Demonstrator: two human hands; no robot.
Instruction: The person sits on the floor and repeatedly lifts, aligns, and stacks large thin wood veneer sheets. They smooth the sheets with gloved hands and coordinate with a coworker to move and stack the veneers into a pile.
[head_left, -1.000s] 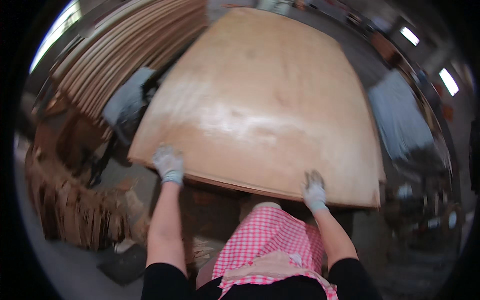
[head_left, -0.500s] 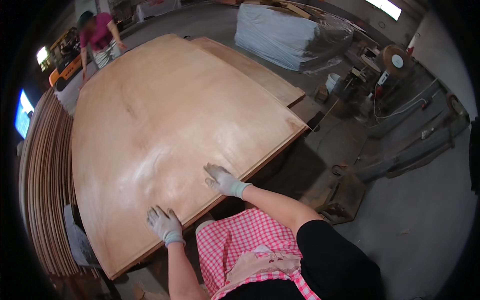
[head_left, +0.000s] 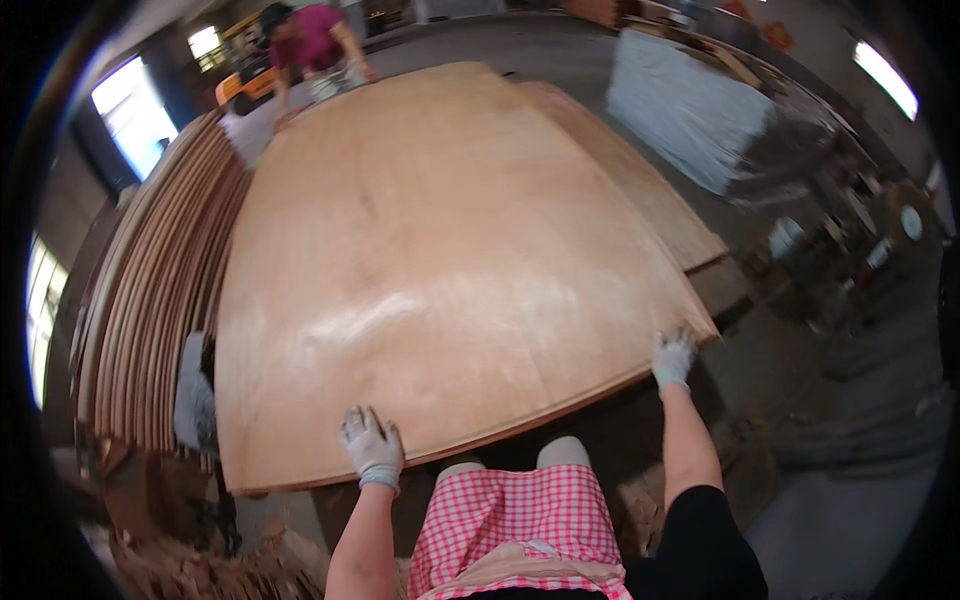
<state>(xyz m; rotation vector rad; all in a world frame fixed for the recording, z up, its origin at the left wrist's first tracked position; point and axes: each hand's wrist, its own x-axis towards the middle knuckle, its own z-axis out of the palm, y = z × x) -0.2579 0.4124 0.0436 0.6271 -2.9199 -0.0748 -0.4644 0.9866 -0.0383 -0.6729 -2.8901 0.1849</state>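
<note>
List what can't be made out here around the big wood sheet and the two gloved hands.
- Head view: whatever bears the wood sheet is hidden beneath it.
- Underside of the left hand and right hand: their fingers lie on the sheet's near edge; any grip below is unseen.
- The person at the far end: hands small and blurred, contact with the sheet unclear.
- The stacked sheets at left: count unreadable, bent by the fisheye rim.

Two gloved hands (head_left: 372, 447), one large plywood sheet (head_left: 430, 270), one co-worker (head_left: 310, 45), one white covered stack (head_left: 690, 110).
</note>
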